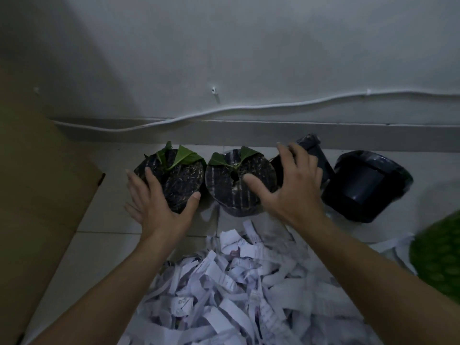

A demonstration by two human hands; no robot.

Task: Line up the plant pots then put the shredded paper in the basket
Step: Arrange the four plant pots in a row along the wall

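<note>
Along the wall stand two dark plant pots with green leaves, the left plant pot (179, 180) and the middle plant pot (224, 190), almost touching. My left hand (159, 207) cups the left pot's near side, thumb on one side and fingers on the other. My right hand (291, 190) is spread wide, its thumb on the middle pot's soil and its fingers on a third dark pot (316, 155) that lies tilted behind it. An empty black pot (366, 185) tips on its side further right. A heap of shredded paper (236, 282) covers the floor in front of me.
A large cardboard sheet (42, 195) leans at the left. A blurred green patterned object (438, 255) shows at the right edge; I cannot tell what it is. A white cable (249, 108) runs along the wall above the skirting. The floor is pale tile.
</note>
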